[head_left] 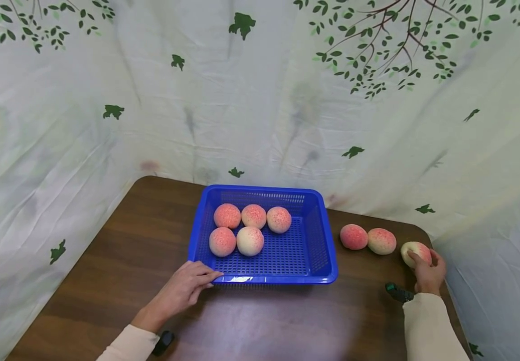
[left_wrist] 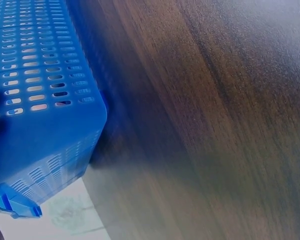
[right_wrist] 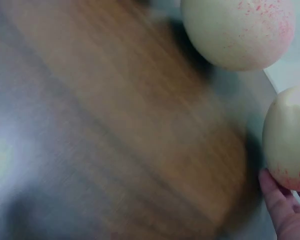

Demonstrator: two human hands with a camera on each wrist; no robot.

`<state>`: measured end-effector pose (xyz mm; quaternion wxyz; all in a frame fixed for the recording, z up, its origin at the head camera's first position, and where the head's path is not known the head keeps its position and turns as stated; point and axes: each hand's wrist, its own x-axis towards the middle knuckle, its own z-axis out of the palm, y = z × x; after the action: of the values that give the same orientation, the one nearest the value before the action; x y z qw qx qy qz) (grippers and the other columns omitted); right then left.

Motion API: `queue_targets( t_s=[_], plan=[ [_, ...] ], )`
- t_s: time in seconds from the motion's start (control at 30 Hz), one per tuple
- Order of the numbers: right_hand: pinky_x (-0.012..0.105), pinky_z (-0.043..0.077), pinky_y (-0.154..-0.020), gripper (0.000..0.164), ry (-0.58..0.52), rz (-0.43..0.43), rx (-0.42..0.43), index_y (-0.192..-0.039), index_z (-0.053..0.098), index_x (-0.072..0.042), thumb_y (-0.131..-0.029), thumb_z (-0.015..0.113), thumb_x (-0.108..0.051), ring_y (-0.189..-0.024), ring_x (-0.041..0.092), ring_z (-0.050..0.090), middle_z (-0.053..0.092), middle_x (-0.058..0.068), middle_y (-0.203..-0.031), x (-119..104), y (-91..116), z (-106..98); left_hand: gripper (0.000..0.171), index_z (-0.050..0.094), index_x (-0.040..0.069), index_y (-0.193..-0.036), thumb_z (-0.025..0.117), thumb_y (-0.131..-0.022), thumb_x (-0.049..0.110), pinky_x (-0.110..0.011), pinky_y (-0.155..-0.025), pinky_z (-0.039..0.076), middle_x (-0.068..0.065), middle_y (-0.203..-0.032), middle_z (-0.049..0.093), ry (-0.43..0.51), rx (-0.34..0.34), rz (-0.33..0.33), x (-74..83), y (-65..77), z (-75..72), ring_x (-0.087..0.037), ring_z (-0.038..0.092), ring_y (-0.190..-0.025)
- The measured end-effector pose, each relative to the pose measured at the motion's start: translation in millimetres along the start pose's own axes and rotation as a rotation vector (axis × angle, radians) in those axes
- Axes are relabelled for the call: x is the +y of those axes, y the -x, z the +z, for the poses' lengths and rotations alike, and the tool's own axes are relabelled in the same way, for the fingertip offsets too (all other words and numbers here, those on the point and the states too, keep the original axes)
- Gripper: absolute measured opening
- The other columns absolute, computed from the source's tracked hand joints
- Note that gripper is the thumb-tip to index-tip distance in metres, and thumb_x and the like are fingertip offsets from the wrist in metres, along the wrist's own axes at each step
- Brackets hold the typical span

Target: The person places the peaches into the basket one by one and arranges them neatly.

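A blue plastic basket (head_left: pixel 266 279) with slotted walls stands on the table and holds several pink-and-cream peaches (head_left: pixel 250 241). At its front left corner my left hand (head_left: pixel 189 285) holds the rim, fingers over the edge; the left wrist view shows the basket's perforated side (left_wrist: pixel 45 130) but hardly any of the hand. Far to the right, my right hand (head_left: pixel 430 273) grips a pale peach (head_left: pixel 415 252) with a pink blush, thumb on its near side. Left of that peach lie a blushed peach (head_left: pixel 381 241) and a redder peach (head_left: pixel 354 236).
The brown wooden table (head_left: pixel 120 271) has rounded back corners. Behind it and at both sides hangs a pale cloth (head_left: pixel 260 110) printed with leaves and branches. Dark wrist devices sit at both wrists.
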<state>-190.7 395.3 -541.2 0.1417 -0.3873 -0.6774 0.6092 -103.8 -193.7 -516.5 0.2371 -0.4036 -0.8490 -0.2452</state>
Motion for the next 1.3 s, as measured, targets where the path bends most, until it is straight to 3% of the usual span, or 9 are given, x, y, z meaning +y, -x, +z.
queue_targets(
  t_s=[0.17, 0.3, 0.43, 0.53, 0.73, 0.9, 1.1, 1.3],
  plan=[
    [0.012, 0.046, -0.066, 0.074, -0.087, -0.022, -0.004, -0.142, 0.04, -0.016, -0.08, 0.08, -0.022, -0.093, 0.005, 0.04, 0.039, -0.009, -0.112, 7, 9, -11, 0.041, 0.075, 0.005, -0.103, 0.043, -0.101, 0.031, -0.026, -0.074, 0.039, 0.003, -0.092, 0.069, 0.01, -0.015, -0.001, 0.1, -1.5, 0.9, -0.013, 0.059, -0.08],
    [0.012, 0.046, -0.061, 0.065, -0.134, -0.024, -0.028, -0.134, 0.045, -0.021, -0.079, 0.08, -0.019, -0.086, 0.007, 0.045, 0.04, -0.003, -0.105, 10, 16, -13, 0.034, 0.075, 0.006, -0.103, 0.049, -0.1, 0.028, -0.027, -0.073, 0.039, 0.002, -0.092, 0.069, 0.016, -0.002, 0.001, -0.2, -0.8, 0.3, -0.013, 0.06, -0.081],
    [0.012, 0.047, -0.059, 0.061, -0.159, -0.049, -0.044, -0.13, 0.048, -0.021, -0.079, 0.08, -0.016, -0.076, 0.004, 0.051, 0.042, 0.002, -0.102, 7, 23, -10, 0.043, 0.075, 0.006, -0.102, 0.04, -0.102, 0.031, -0.028, -0.072, 0.04, 0.002, -0.091, 0.069, 0.014, 0.013, 0.004, -0.1, -1.2, -2.1, -0.014, 0.059, -0.079],
    [0.013, 0.047, -0.059, 0.061, -0.165, -0.056, -0.054, -0.13, 0.049, -0.021, -0.079, 0.081, -0.016, -0.072, 0.003, 0.052, 0.044, 0.002, -0.102, 3, 28, -10, 0.042, 0.075, 0.005, -0.103, 0.04, -0.101, 0.03, -0.03, -0.071, 0.041, 0.001, -0.091, 0.07, 0.013, 0.007, 0.004, 0.0, -2.3, -3.5, -0.015, 0.059, -0.079],
    [0.014, 0.048, -0.061, 0.056, -0.181, -0.065, -0.09, -0.126, 0.052, -0.025, -0.079, 0.08, -0.015, -0.075, 0.003, 0.053, 0.047, 0.0, -0.102, -4, 39, -10, 0.048, 0.075, 0.006, -0.1, 0.035, -0.103, 0.033, -0.028, -0.072, 0.04, 0.001, -0.09, 0.07, 0.006, 0.013, 0.001, 1.0, -2.5, -2.0, -0.014, 0.059, -0.078],
    [0.013, 0.048, -0.065, 0.061, -0.192, -0.075, -0.138, -0.134, 0.05, -0.023, -0.081, 0.078, -0.014, -0.082, 0.004, 0.053, 0.048, -0.001, -0.106, -11, 50, -8, 0.048, 0.075, 0.006, -0.1, 0.035, -0.103, 0.034, -0.028, -0.072, 0.039, 0.001, -0.09, 0.07, 0.013, 0.016, 0.002, 0.8, -1.8, -0.8, -0.014, 0.059, -0.079],
    [0.013, 0.048, -0.068, 0.07, -0.137, -0.107, -0.225, -0.145, 0.043, -0.022, -0.084, 0.076, -0.017, -0.091, 0.005, 0.051, 0.048, -0.004, -0.11, -21, 63, -4, 0.049, 0.075, 0.007, -0.1, 0.035, -0.103, 0.035, -0.029, -0.072, 0.041, 0.001, -0.09, 0.07, 0.009, 0.007, -0.004, 0.9, -1.1, -0.1, -0.014, 0.059, -0.079],
    [0.014, 0.047, -0.072, 0.066, -0.064, -0.183, -0.306, -0.145, 0.042, -0.021, -0.087, 0.073, -0.017, -0.098, 0.008, 0.047, 0.046, -0.006, -0.113, -31, 81, 5, 0.049, 0.075, 0.007, -0.102, 0.034, -0.102, 0.034, -0.031, -0.072, 0.041, 0.001, -0.091, 0.07, 0.019, 0.011, -0.002, 0.8, -1.5, -0.2, -0.015, 0.06, -0.079]
  ],
)
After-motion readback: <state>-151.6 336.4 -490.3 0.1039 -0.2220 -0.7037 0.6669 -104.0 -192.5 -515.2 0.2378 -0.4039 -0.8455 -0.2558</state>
